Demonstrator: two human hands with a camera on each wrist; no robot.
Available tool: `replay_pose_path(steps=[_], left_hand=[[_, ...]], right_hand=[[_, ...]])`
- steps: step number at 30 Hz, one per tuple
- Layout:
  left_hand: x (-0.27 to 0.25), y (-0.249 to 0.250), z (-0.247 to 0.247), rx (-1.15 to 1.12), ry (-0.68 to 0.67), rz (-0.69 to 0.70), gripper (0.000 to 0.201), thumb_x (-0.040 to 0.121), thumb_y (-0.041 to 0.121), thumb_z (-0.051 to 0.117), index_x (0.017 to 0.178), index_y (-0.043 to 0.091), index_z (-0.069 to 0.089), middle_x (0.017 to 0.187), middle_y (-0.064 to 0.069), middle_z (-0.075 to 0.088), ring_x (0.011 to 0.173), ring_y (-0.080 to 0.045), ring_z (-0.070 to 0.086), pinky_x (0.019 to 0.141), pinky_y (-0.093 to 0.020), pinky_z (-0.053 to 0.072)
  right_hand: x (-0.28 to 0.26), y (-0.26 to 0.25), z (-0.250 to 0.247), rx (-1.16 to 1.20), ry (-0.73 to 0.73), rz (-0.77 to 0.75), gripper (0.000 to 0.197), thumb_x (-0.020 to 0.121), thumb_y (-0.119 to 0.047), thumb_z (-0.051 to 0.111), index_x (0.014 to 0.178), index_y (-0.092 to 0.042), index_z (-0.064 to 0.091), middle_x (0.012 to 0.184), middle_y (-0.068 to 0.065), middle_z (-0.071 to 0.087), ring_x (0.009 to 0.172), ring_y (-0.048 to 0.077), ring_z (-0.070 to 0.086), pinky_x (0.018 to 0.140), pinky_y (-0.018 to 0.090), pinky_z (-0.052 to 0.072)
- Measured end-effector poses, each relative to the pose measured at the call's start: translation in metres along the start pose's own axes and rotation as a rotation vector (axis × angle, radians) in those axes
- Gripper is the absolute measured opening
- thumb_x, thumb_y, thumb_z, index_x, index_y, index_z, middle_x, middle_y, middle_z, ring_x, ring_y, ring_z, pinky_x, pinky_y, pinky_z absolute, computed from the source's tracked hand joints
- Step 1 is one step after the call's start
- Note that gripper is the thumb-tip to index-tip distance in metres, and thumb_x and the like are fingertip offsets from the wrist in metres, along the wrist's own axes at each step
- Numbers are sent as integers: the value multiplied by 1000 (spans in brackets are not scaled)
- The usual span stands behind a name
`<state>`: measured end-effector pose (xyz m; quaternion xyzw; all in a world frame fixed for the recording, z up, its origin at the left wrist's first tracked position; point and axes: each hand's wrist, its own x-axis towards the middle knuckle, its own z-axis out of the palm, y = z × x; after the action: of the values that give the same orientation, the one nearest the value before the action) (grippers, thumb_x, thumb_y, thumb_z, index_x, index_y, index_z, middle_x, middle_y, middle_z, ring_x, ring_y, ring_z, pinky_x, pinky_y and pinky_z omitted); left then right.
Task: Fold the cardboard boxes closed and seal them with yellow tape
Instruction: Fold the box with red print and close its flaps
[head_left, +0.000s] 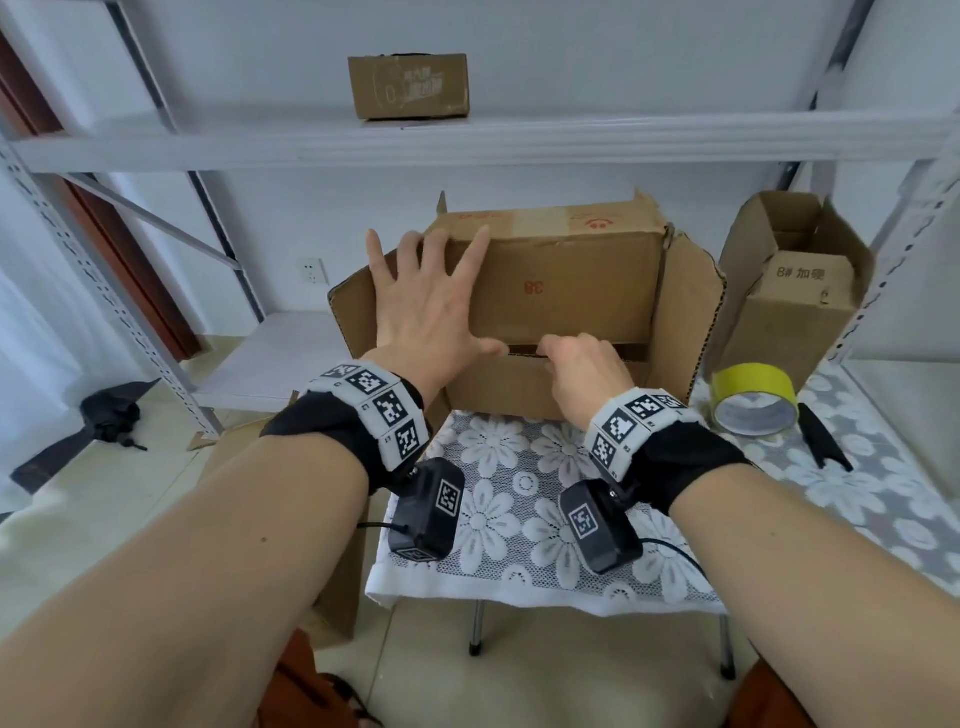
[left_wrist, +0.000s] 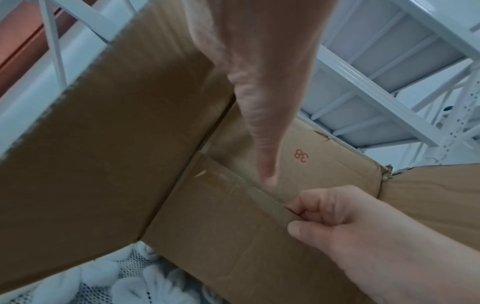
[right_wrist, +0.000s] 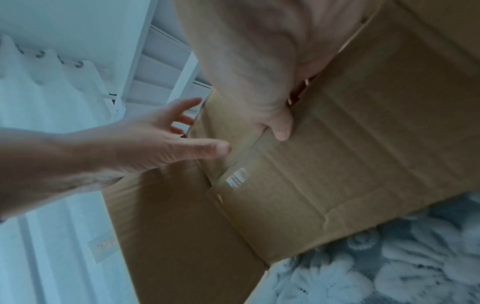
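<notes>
Large cardboard box lay on its side on the table. Left hand pressed flat, fingers spread, on upper flap; right hand pinched lower flap's edge. Yellow tape sat right of the box.

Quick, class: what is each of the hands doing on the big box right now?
Left hand: open, fingers spread flat on the upper flap.
Right hand: fingers curled, pinching the lower flap at its edge.

Large box sits on the table; tape roll right of it, small box behind the roll.
</notes>
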<state>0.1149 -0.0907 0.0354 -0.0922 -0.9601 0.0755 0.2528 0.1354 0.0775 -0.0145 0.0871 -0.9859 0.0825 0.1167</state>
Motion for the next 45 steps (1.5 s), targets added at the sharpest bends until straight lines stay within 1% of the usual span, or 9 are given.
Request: replay_pose_path(steps=[5,8,13,20,27,33,38,41,45], left_hand=[[-6,21,4,63,-86,12,135,56,72,76,153,24,-3,152,-16,19,146,-37,10,115,-64,-1],[-13,29,10,114,-90,10,132,64,67,76,153,20,-8,155,-16,16,147,-37,10,116,-64,0],[-16,30,7,112,-85,0,124,71,59,74,154,19,-10,158,-15,15,148,-36,9,116,-63,-1],[-19,25,-3,-1,-64,-43,97,83,36,67,155,21,3,161,-12,13,148,-35,8,118,-56,-3],[-28,12,-30,-114,-93,-159,62,83,31,65,140,19,42,154,-18,23,140,-39,24,114,-50,18],[-23,-9,-58,-417,-79,-307,45,91,27,55,134,15,47,130,-11,52,115,-32,52,80,-35,36],[-21,-16,-56,-935,-66,-405,36,98,27,46,132,19,53,121,-3,61,104,-24,62,90,-34,52],[-25,-11,-47,-1092,-72,-330,31,102,27,38,123,18,60,100,6,60,92,-18,64,80,-40,59],[-29,-5,-28,-1060,16,-140,37,103,24,30,123,20,61,120,8,55,116,-19,56,98,-46,48]], right_hand=[[-15,-7,8,-142,86,56,23,91,-6,51,102,-17,68,99,7,59,98,28,48,78,36,33],[-23,-13,4,-151,183,107,11,83,-1,60,85,-9,68,86,10,57,78,30,58,59,33,32],[-29,-12,7,-73,164,149,23,90,-1,44,112,-9,42,97,7,61,84,28,63,56,32,31],[-32,-14,19,-1,118,151,64,85,-8,57,142,-14,28,121,12,51,109,29,48,85,36,41],[-27,-19,-2,792,27,450,59,96,-26,53,148,-30,26,148,11,32,136,27,29,109,41,30],[-22,-28,-12,1179,108,580,51,100,-42,37,146,-22,35,151,-1,36,137,21,35,114,39,29],[-21,-33,-11,1270,129,648,56,100,-51,25,145,-20,37,148,1,39,135,24,38,112,45,31],[-22,-32,-9,1284,144,662,55,100,-51,26,145,-21,37,148,0,39,135,22,38,112,45,32],[-23,-29,-8,1281,146,696,54,100,-50,26,144,-21,38,148,1,40,135,23,38,112,45,32]])
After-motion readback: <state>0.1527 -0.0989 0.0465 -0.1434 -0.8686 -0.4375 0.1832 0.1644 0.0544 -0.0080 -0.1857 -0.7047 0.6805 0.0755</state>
